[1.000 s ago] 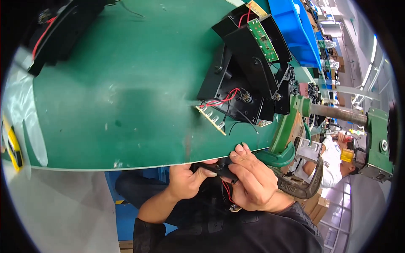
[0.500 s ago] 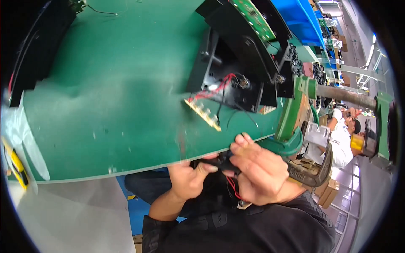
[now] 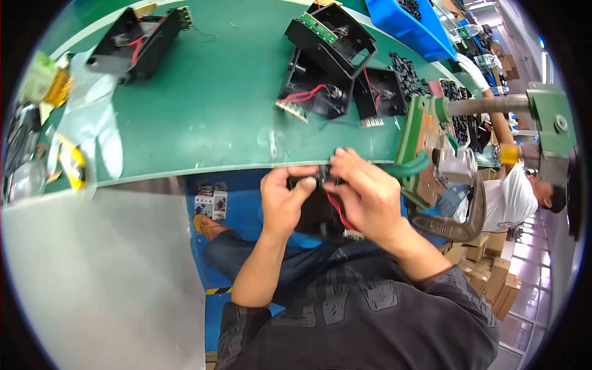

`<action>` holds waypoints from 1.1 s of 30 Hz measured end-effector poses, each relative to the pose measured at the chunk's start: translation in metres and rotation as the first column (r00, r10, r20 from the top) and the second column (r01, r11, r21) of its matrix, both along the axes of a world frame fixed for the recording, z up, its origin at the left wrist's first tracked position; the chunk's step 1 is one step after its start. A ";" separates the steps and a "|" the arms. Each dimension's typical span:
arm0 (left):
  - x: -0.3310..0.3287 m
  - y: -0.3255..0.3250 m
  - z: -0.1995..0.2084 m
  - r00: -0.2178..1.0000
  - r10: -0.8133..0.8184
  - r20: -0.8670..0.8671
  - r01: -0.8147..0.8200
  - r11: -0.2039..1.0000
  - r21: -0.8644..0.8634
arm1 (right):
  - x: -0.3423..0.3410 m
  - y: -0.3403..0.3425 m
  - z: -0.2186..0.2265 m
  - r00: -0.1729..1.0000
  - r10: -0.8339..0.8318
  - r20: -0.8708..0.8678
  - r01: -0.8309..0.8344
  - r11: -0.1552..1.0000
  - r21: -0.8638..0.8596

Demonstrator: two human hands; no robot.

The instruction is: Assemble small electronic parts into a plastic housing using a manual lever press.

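Note:
Just off the table's near edge, both my hands grip a black plastic housing point(image 3: 316, 216), partly hidden by the fingers. My left hand point(image 3: 280, 198) is closed on its left side, the thumb pressed near the top. On the other side my right hand point(image 3: 373, 196) pinches a small dark part at the housing's top; its exact kind is hidden. Red wires point(image 3: 336, 208) run down below the right fingers to a small circuit board point(image 3: 354, 235). Similar black housings point(image 3: 320, 86) with red wires and boards stand grouped on the table beyond my hands.
A green press point(image 3: 419, 148) with a metal clamp stands at right. Loose black parts point(image 3: 407, 77) and a blue bin point(image 3: 413, 28) lie behind it. Far left are another housing point(image 3: 132, 46), a glove point(image 3: 98, 111) and a yellow cutter point(image 3: 75, 163). A co-worker point(image 3: 515, 200) is at the right.
The view has shifted, showing more of the table and floor. My hands stay on the black housing, fingertips closer together. A co-worker's gloved arm now reaches in near the blue bin.

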State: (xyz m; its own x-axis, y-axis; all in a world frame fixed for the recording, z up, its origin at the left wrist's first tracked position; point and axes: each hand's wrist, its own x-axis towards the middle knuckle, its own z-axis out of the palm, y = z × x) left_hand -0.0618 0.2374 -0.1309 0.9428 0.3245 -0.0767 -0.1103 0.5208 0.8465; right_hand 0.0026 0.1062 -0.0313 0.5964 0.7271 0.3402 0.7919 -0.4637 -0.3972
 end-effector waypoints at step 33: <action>0.156 0.041 0.206 0.844 0.518 0.138 -0.528 0.761 0.377 | -0.093 -0.242 0.139 0.964 -0.237 0.120 0.140 0.837 0.530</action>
